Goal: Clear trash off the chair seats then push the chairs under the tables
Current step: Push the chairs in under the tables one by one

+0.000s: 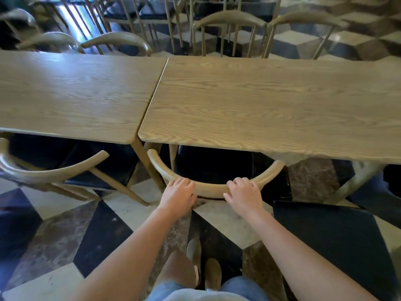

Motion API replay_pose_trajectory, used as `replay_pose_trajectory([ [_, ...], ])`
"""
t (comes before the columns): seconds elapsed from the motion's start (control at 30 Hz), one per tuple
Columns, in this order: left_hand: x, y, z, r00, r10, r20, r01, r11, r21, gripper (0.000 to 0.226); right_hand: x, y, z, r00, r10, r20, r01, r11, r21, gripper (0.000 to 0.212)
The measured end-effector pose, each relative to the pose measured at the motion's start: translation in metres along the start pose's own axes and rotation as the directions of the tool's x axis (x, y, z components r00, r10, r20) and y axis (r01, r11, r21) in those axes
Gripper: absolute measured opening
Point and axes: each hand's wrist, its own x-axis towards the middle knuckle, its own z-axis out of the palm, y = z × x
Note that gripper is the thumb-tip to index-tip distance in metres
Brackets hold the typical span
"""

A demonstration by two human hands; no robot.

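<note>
Both forearms reach to 12 o'clock: left hand [179, 193] and right hand [244, 192] each curl over the curved back of the chair [214, 182], a two-sided grip for straight pushing. Its dark seat already sits mostly under the desk [271, 105]; no trash visible there.

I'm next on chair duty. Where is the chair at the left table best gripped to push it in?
Grip the curved backrest rail from behind, both hands spread around its middle, as the left hand and right hand hold the neighbouring chair. The rail arcs toward you, and the black seat already faces the table.
</note>
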Motion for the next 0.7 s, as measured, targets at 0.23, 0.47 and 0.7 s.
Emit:
replay_pose_trajectory([
  [0.23,-0.039,0.041,-0.013,0.995,-0.055,-0.086,0.053,0.998,-0.020,0.031,-0.036,0.004,-0.029,0.996,-0.058,-0.065,0.055,0.998,-0.043,0.036],
  [0.47,-0.084,0.093,-0.026,0.982,-0.027,-0.185,0.027,1.000,0.001,0.030,-0.111,0.010,-0.035,0.993,-0.051,-0.109,0.051,0.999,-0.006,0.033],
  [0.7,-0.167,0.173,0.006,0.980,-0.044,-0.196,0.036,0.998,-0.046,0.033,-0.230,0.024,-0.019,0.994,0.002,-0.106,0.004,0.999,0.049,0.025],
])
